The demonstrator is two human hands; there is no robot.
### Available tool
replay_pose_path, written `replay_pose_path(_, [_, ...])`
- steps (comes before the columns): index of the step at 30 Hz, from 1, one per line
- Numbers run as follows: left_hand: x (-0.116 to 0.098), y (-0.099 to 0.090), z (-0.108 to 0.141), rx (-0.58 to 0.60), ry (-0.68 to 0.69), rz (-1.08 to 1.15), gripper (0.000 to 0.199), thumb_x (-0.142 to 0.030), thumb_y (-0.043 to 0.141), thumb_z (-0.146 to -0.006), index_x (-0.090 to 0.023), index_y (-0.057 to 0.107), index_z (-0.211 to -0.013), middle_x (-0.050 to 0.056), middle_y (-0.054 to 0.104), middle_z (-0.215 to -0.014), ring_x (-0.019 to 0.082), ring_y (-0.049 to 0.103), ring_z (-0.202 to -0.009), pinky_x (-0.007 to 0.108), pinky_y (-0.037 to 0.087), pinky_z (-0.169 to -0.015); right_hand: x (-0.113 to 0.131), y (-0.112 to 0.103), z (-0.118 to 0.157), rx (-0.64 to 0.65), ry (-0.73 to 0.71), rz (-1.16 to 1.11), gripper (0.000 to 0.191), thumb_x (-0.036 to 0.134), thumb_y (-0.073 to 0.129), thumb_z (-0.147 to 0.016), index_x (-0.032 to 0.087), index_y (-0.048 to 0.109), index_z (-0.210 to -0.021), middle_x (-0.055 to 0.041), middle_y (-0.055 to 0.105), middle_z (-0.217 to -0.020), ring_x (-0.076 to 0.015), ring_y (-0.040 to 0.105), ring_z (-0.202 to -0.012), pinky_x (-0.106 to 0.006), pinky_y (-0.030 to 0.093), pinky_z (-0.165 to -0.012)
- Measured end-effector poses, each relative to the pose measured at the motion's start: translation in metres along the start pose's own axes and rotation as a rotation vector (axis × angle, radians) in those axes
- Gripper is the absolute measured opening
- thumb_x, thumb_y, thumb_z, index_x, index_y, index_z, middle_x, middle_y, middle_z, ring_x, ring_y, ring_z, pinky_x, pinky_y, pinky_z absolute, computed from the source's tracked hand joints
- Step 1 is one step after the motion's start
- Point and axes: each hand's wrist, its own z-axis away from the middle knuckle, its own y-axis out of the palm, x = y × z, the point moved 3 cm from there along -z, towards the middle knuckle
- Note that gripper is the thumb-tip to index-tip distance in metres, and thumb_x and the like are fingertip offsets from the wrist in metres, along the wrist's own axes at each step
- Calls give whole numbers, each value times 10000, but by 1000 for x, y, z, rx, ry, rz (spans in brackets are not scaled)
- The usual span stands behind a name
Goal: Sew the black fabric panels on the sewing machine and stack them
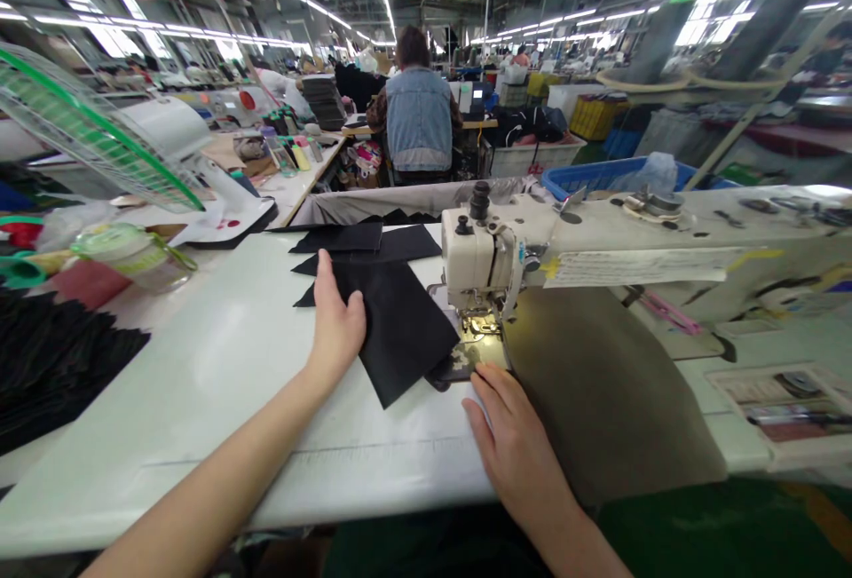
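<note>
A black fabric piece (406, 329) lies aslant on the pale sewing table (232, 365), its right corner near the lit needle area of the sewing machine (480, 329). My left hand (338, 316) rests at its left edge, thumb apart from the other fingers; whether it grips the cloth is hidden. Further black pieces (406, 243) lie fanned out just beyond that hand. My right hand (509, 427) lies palm down at the front edge of the machine's metal plate, thumb spread from the fingers, holding nothing.
A dark fabric pile (59, 365) sits at the left, near a lidded jar (137, 254) and a fan (99, 130). Behind the machine is a blue basket (599, 178). A person in a denim vest (419, 121) sits ahead, facing away. A tray (792, 409) lies at the right.
</note>
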Motion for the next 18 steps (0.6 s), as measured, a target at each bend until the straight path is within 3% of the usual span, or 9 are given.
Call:
replay_pose_path(2, [-5,1,17,216,264,-181,650,-100,483,-854,-227,455,-1491,98,412,-1582,330,308,-1493,552,282,-1219,1,-6,-2,-20,35,-28,324,279,466,-1041,147,639,-1282,-158,671,-1278,-275,643,-1198,-448,561,-1023])
replay_pose_path(4, [-14,4,42,526,493,-312,574,-78,452,-855,-228,567,-1397,105,540,-1473,316,478,-1364,522,418,-1132,4,-13,-7,-50,52,-51,334,266,458,-1043,160,612,-1320,-149,666,-1291,-255,644,-1201,-413,571,-1003])
replay_pose_path(6, [-26,2,62,681,522,-443,480,-99,459,-867,-192,631,-1306,131,627,-1334,308,588,-1186,483,521,-998,12,-19,-12,-63,30,-65,340,244,457,-1042,154,591,-1341,-146,660,-1307,-243,631,-1219,-404,563,-1012])
replay_pose_path(10, [-56,-3,79,790,437,-642,221,-232,561,-863,-144,677,-1031,142,650,-1028,313,626,-929,479,563,-807,25,-13,-19,52,-41,-29,339,259,496,-1025,118,615,-1309,-158,658,-1319,-273,616,-1231,-459,538,-1042])
replay_pose_path(12, [-64,-1,80,802,405,-682,153,-262,580,-864,-147,654,-933,134,638,-951,326,629,-893,499,559,-781,23,-4,-18,102,-50,32,309,252,521,-1005,106,660,-1239,-168,679,-1282,-303,637,-1195,-494,548,-1021])
replay_pose_path(15, [-64,10,78,790,455,-557,224,-257,548,-932,-138,647,-1093,170,651,-1183,341,617,-1122,519,527,-945,14,5,-14,130,-60,93,285,203,527,-982,104,679,-1202,-174,687,-1272,-312,650,-1182,-498,557,-1009])
replay_pose_path(18, [-55,27,78,873,583,-330,452,-310,489,-1024,-187,463,-1458,137,450,-1560,301,407,-1449,530,358,-1172,5,5,-10,155,-74,101,297,210,525,-986,122,664,-1234,-162,678,-1295,-296,644,-1197,-483,546,-1031])
